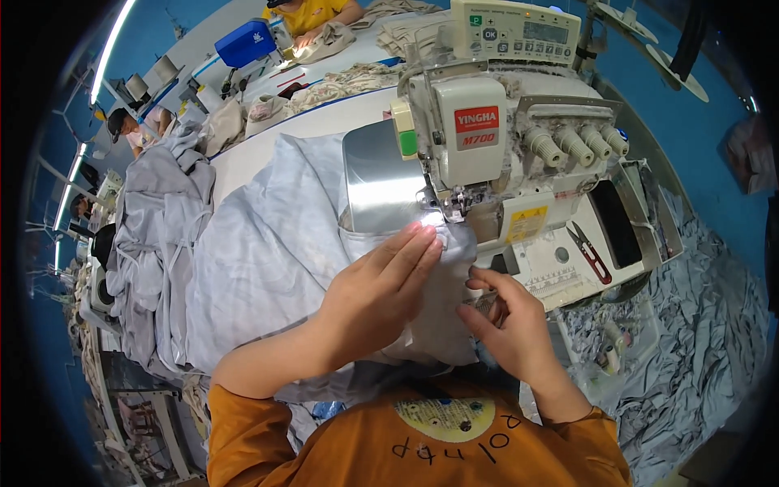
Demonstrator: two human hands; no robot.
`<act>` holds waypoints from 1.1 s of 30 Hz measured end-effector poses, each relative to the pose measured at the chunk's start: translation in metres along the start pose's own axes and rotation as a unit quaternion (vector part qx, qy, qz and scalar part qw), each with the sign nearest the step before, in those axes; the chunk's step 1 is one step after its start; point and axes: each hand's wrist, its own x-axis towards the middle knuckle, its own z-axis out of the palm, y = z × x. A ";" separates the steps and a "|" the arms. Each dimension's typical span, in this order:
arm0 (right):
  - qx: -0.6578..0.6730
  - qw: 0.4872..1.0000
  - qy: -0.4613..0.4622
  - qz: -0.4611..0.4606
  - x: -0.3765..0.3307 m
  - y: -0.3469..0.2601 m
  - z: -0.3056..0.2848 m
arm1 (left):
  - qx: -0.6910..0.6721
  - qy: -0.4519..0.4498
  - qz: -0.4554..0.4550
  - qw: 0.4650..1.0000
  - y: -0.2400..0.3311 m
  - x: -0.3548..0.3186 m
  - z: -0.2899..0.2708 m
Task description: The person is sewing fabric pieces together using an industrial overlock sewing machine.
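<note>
The white table (268,150) is largely covered by a broad spread of pale grey-blue fabric (260,252), with a heap of similar grey pieces (154,235) piled at its left end. On the right stands a cream overlock sewing machine (487,146) with a polished metal plate (381,183) at its left side and a lit presser foot (450,203). Red-handled thread snips (590,253) lie on the machine's bed.

The fabric's near edge is held just in front of the presser foot. It is pressed flat by the left hand (381,292), fingers extended and close together, nothing enclosed. The fabric's right edge is pinched between thumb and fingertips of the right hand (507,325), otherwise loosely curled.

The step in hand appears to be aligning the edge for stitching; the next move would seem to call for keeping the layers even while the edge is guided under the foot.
</note>
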 end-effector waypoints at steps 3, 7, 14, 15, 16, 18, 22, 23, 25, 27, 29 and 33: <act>0.167 0.983 -0.042 0.061 0.006 -0.007 0.002 | 0.006 0.006 -0.010 1.000 0.003 0.004 0.002; 0.284 0.940 -0.089 0.167 0.012 -0.007 0.008 | 0.004 0.009 -0.018 1.000 0.005 0.007 0.004; 0.328 0.938 -0.028 0.107 0.015 -0.004 0.015 | -0.001 0.031 -0.020 0.999 0.008 0.010 0.007; 0.326 0.939 -0.029 0.108 0.015 -0.003 0.015 | -0.002 0.031 -0.017 0.999 0.008 0.010 0.006; 0.319 0.940 -0.022 0.116 0.015 -0.003 0.015 | -0.012 0.027 -0.022 0.999 0.009 0.009 0.005; 0.329 0.937 -0.033 0.108 0.016 -0.003 0.015 | -0.022 0.024 -0.026 0.999 0.010 0.008 0.004; 0.317 0.941 -0.057 0.108 0.018 -0.003 0.013 | -0.025 0.032 -0.026 0.999 0.010 0.009 0.004; 0.318 0.940 -0.054 0.110 0.019 -0.003 0.013 | -0.020 0.039 -0.032 0.999 0.010 0.010 0.005; 0.346 0.930 -0.042 0.115 0.020 -0.003 0.014 | -0.027 0.044 -0.033 0.998 0.009 0.013 0.007; 0.366 0.923 -0.043 0.112 0.020 -0.003 0.015 | -0.029 0.048 -0.035 0.998 0.009 0.014 0.008; 0.383 0.916 -0.038 0.111 0.020 -0.003 0.016 | -0.020 0.054 -0.032 0.998 0.009 0.014 0.006; 0.361 0.925 -0.038 0.110 0.018 -0.002 0.016 | -0.037 0.030 -0.014 0.999 0.005 0.008 -0.003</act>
